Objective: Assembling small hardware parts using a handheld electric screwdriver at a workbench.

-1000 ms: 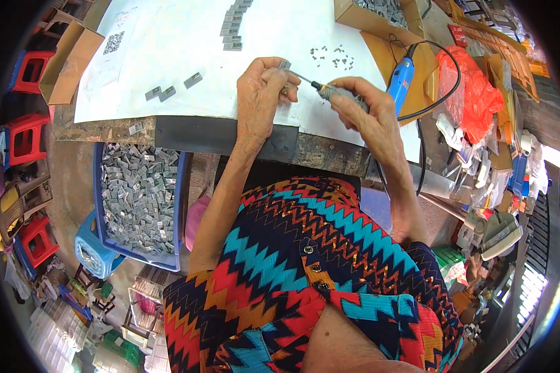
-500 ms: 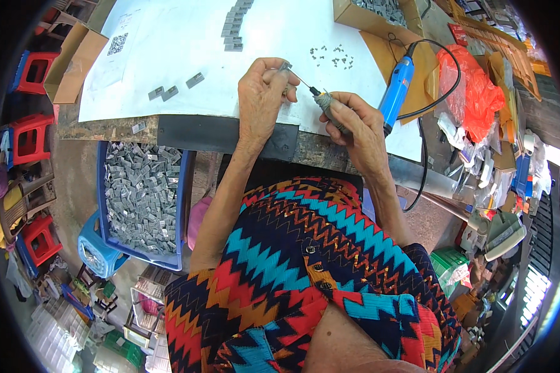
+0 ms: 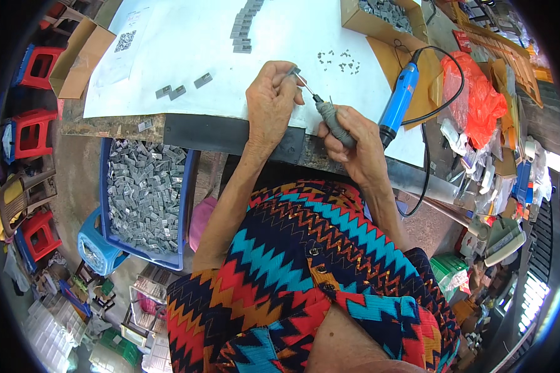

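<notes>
Both hands met over the near edge of the white sheet (image 3: 186,43). Left hand (image 3: 269,99) was closed, its fingertips pinched on a small grey metal piece (image 3: 292,71) held up just above the paper. Right hand (image 3: 354,146) was clamped round the grey handle of a slim screwdriver-like tool (image 3: 330,118), gripped pencil-fashion, with the thin shaft running up and to the left so that the tip sat at or right beside the pinched piece; whether tip and piece actually touched was too fine to tell.

Progress looked partial. Beyond the left hand, toward the far edge of the sheet, a tidy column of grey pieces (image 3: 246,25) lay stacked, which I judged to be finished ones. Three loose pieces (image 3: 180,90) lay to the left of the left hand. Just beyond the tool tip a scatter of tiny dark parts (image 3: 341,61), probably screws, waited on the paper. Much more seemed to remain: a blue crate (image 3: 146,196) below the table edge, down and left of the left forearm, was heaped with similar grey pieces, and a cardboard box (image 3: 386,15) beyond the right hand held more.

A blue electric driver (image 3: 397,102) lay untouched just right of the right hand, its black cable looping away.
</notes>
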Demonstrator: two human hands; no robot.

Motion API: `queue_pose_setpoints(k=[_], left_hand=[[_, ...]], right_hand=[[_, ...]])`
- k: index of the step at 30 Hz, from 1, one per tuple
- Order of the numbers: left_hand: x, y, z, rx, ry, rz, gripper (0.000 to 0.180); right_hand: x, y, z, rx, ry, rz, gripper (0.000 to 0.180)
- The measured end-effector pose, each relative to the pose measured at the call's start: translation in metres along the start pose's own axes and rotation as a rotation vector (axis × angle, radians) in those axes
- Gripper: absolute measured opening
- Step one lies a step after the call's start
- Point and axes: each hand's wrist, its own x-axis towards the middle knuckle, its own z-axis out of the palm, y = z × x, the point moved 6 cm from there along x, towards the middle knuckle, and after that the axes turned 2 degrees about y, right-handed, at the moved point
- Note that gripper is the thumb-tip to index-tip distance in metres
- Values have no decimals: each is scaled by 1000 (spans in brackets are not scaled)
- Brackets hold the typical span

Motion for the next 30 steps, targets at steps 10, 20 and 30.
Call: queue_pose_setpoints(k=[10,20,30], left_hand=[[-3,5,3,314,18,161,14],[-2,7,9,413,-20,231,12],[-2,10,10,491,-44,287,13]], right_hand=[[-13,29,14,751,-123,378,38],[-15,30,16,844,-87,361,42],[-12,35,16,717,-28,273,43]])
